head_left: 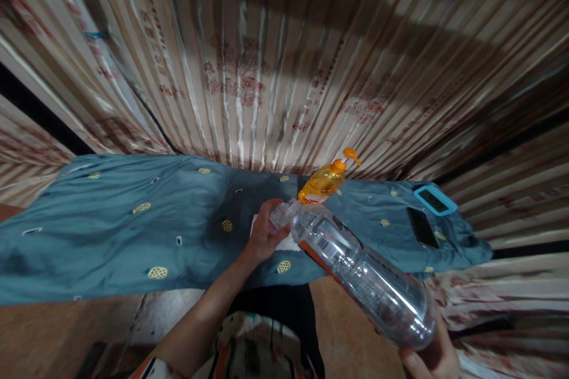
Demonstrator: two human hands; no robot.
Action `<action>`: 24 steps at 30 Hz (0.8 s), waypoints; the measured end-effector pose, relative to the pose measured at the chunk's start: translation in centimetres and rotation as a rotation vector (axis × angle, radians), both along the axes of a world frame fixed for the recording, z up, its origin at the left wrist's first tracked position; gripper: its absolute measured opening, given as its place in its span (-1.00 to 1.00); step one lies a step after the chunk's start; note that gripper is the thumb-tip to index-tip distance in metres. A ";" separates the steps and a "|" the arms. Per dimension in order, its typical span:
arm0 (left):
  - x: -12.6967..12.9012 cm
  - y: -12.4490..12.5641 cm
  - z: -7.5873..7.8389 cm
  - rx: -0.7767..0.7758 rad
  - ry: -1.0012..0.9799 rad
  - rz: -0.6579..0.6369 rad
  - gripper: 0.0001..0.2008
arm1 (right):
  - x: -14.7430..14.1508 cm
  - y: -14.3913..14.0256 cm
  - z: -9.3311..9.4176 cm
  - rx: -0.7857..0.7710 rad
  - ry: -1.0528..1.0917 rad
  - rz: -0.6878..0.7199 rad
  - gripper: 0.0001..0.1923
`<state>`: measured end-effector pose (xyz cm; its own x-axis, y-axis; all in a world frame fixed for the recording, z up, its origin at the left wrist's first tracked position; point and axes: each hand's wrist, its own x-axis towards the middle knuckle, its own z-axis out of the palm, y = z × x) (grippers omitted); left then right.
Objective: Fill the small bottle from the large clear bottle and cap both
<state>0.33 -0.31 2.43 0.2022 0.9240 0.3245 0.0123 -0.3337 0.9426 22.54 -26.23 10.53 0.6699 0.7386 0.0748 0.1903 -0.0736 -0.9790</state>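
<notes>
- The right hand (433,358) is at the bottom edge of the view, only partly seen. Its fingers are curled under the base of the bottle (360,275) and grip it there.
- The bottle is clear plastic and looks empty. It has a label with an orange band and a barcode near the upper half. It lies tilted, base low toward the person, neck pointing up and away to the left.
- The left hand (263,235) reaches forward over the cloth (133,225). Its fingers are closed around the bottle neck, at the cap (281,215); the cap itself is blurred.
- So the bottle runs between both hands, the right at the base and the left at the top.
- Under the left hand a white paper (288,241) lies on the blue cloth.
- Just behind the bottle neck stands an orange pump bottle (326,180).
- Further right on the cloth lie a dark phone (422,228) and a phone with blue frame (434,200).
- A striped curtain (284,59) hangs behind.
</notes>
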 end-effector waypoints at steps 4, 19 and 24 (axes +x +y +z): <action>0.0 0.0 0.0 -0.005 -0.012 -0.004 -0.37 | -0.4 0.2 0.5 0.001 0.012 -0.019 0.06; 0.1 0.0 -0.2 -0.003 -0.015 -0.008 -0.35 | 0.6 -0.6 -0.8 -0.007 0.000 0.056 0.01; 0.1 0.0 -0.3 -0.006 -0.022 -0.008 -0.35 | 0.4 -0.5 -0.7 0.032 0.070 0.053 -0.02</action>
<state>0.44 -0.31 2.17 0.2026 0.9242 0.3238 -0.0111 -0.3284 0.9445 22.97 -26.74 9.79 0.6346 0.7710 0.0528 0.1237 -0.0339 -0.9917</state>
